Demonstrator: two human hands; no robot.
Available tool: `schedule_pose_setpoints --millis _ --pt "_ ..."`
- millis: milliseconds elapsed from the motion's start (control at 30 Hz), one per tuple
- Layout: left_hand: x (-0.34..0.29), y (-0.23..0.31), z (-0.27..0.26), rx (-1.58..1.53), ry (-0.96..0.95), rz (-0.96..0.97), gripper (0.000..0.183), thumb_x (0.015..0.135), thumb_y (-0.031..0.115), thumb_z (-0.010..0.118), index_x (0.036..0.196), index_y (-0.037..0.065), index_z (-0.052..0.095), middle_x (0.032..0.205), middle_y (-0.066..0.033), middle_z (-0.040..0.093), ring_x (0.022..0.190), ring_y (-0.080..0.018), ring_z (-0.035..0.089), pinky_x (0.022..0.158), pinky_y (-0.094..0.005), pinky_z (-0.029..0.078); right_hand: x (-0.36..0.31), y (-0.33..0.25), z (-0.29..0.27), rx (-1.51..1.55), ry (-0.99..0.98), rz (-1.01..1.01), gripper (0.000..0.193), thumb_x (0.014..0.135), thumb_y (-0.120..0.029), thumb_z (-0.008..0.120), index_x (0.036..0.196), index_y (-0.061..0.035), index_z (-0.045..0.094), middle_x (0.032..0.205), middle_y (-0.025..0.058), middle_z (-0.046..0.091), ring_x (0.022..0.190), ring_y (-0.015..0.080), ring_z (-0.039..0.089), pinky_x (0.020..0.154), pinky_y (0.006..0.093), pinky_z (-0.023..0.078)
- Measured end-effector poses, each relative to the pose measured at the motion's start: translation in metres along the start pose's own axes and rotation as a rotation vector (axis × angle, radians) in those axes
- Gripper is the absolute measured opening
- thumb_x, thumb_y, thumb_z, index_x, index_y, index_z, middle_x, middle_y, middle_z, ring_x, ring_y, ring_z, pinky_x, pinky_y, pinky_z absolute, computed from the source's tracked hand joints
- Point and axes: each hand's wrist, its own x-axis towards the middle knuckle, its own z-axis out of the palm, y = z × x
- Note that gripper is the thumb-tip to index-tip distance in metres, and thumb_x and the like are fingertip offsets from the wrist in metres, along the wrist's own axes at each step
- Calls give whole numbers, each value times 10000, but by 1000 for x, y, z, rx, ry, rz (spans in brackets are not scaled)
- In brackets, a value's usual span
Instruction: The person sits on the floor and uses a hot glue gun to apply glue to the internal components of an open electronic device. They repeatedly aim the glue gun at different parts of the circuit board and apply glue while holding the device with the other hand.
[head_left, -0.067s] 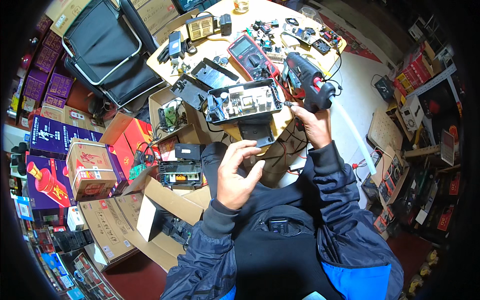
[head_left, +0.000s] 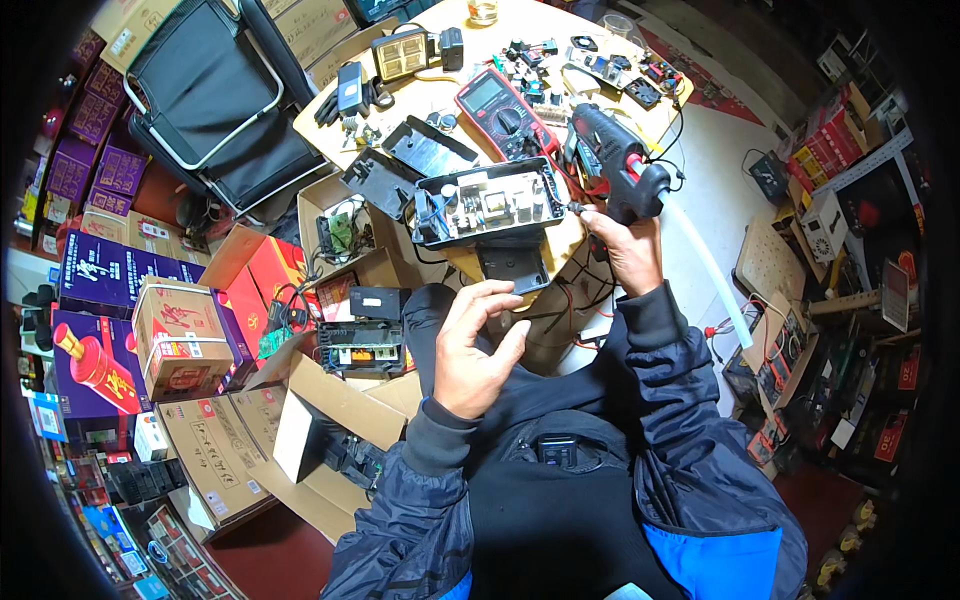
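Note:
My right hand [head_left: 632,250] is closed around the handle of a black hot glue gun [head_left: 606,142] with red parts; its fingers are mostly hidden. A long white glue stick [head_left: 705,253] sticks out of the gun's back end. Left of the gun, an open black case [head_left: 491,203] shows a circuit board and components inside. My left hand [head_left: 474,350] hovers in front of the case, empty, fingers apart and slightly bent. Just beyond its fingertips lies a black plastic cover [head_left: 513,266] at the table's near edge.
On the wooden table [head_left: 425,103] lie a red multimeter [head_left: 507,114], black case halves [head_left: 430,146], a small solar panel [head_left: 402,54] and several loose electronic parts. Open cardboard boxes [head_left: 345,400] crowd my left side. A black folding chair [head_left: 205,90] stands at the far left.

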Motion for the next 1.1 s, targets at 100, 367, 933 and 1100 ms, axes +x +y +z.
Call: schedule_pose_setpoints --millis 100,367,933,1100 --pt "2 -1 -2 4 -6 -6 283 861 7 764 1141 -4 724 1278 -115 644 1120 -206 666 986 -325 538 1 -6 -2 5 -12 75 253 866 -133 805 1054 27 751 887 25 726 759 119 654 718 292 523" --pt "5 -1 3 -5 -25 9 274 870 5 762 1139 -16 716 1275 -121 643 1100 -206 679 973 -327 551 8 -31 1 -29 -72 23 250 868 -85 786 1079 46 757 960 51 768 841 123 695 791 289 556" --pt "11 -1 6 -27 -30 23 334 872 40 756 1202 10 711 1208 -106 671 1020 -187 672 904 -312 547 29 -49 0 -60 -268 132 358 848 -41 817 1183 31 711 1022 73 769 814 123 703 765 278 582" --pt "49 10 13 54 -181 -47 587 901 119 747 1465 89 588 946 -86 667 695 -175 644 695 -320 559 28 -49 1 -41 -253 173 349 855 -15 792 1188 51 709 1028 94 784 890 153 742 853 297 600"
